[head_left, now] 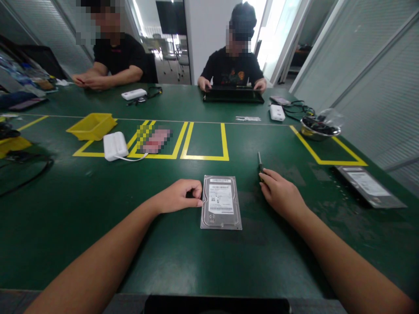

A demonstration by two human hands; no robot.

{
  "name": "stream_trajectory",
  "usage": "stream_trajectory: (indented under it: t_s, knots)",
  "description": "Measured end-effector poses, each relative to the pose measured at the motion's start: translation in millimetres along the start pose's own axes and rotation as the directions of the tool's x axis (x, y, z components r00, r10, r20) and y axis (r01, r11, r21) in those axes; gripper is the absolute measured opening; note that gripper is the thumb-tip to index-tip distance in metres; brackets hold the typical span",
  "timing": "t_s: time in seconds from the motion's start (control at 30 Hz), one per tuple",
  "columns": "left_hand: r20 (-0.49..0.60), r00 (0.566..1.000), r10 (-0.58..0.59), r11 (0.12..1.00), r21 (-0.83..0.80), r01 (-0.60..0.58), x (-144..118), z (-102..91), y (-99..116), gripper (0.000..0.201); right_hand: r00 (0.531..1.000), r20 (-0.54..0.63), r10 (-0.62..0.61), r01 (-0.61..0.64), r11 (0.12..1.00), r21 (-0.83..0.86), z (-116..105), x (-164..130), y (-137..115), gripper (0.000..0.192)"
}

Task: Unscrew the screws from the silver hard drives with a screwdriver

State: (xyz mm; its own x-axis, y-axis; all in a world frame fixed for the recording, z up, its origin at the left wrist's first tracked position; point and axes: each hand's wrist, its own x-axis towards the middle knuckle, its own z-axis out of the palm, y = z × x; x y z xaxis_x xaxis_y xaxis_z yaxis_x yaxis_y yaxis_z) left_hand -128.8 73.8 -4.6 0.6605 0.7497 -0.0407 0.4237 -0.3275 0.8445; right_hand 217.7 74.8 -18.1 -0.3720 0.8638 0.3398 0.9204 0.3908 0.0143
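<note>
Your left hand (pixel 181 195) rests at the left edge of a hard drive (pixel 221 203) lying label-up on the green tabletop (pixel 170 257). Your right hand (pixel 279 189) holds a screwdriver (pixel 259 162), its shaft pointing away from you. Another drive (pixel 369 187) lies farther right; opposite, a person (pixel 229 65) holds a flat black panel (pixel 234 95).
</note>
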Motion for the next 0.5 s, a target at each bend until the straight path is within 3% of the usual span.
stream_trajectory:
  t_s: [0.33,0.43,0.5]
  knots:
    - [0.002,1.0,0.005,1.0,0.003,-0.005,-0.2,-0.1,-1.1,0.027,0.998,-0.006,0.056,-0.057,0.997,-0.057,-19.3,-3.0,-0.5,0.04]
    - [0.004,1.0,0.001,1.0,0.002,-0.001,-0.3,0.1,-2.1,0.027,0.989,0.098,0.113,-0.097,0.982,-0.16,-36.2,-5.0,0.1,0.04]
    - [0.006,1.0,0.001,1.0,-0.001,-0.001,-0.4,0.0,-2.5,0.026,0.951,0.218,0.221,-0.16,0.95,-0.267,-49.4,-8.5,5.6,0.042]
